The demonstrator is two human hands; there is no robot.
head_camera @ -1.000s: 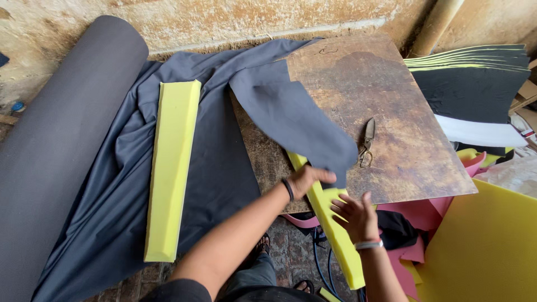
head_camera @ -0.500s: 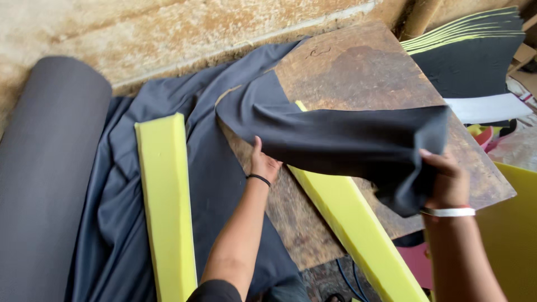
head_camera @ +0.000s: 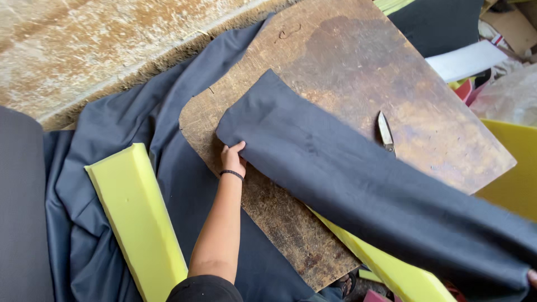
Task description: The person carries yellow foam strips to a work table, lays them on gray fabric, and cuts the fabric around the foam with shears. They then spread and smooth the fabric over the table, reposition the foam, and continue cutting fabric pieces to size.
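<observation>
My left hand (head_camera: pixel 232 159) grips the left edge of a long strip of dark grey cloth (head_camera: pixel 358 184) that lies stretched across a worn wooden board (head_camera: pixel 358 67). My right hand (head_camera: pixel 531 277) shows only as fingertips at the lower right frame edge, holding the far end of the same strip. Under the cloth a long yellow foam bar (head_camera: pixel 391 268) pokes out along the board's lower edge. A scissors blade (head_camera: pixel 386 131) sticks out from beneath the cloth on the board.
A second yellow foam bar (head_camera: pixel 140 218) lies on a large dark grey cloth sheet (head_camera: pixel 128 123) left of the board. A grey fabric roll (head_camera: pixel 19 212) runs along the left edge. Yellow foam sheet (head_camera: pixel 514 168) and black and white sheets (head_camera: pixel 464 56) lie at right. A rough wall (head_camera: pixel 84 50) stands behind.
The cloth strip, first bunched over the foam bar, was lifted and pulled out long to the right. It now lies flatter across the board, covering the bar and most of the scissors.
</observation>
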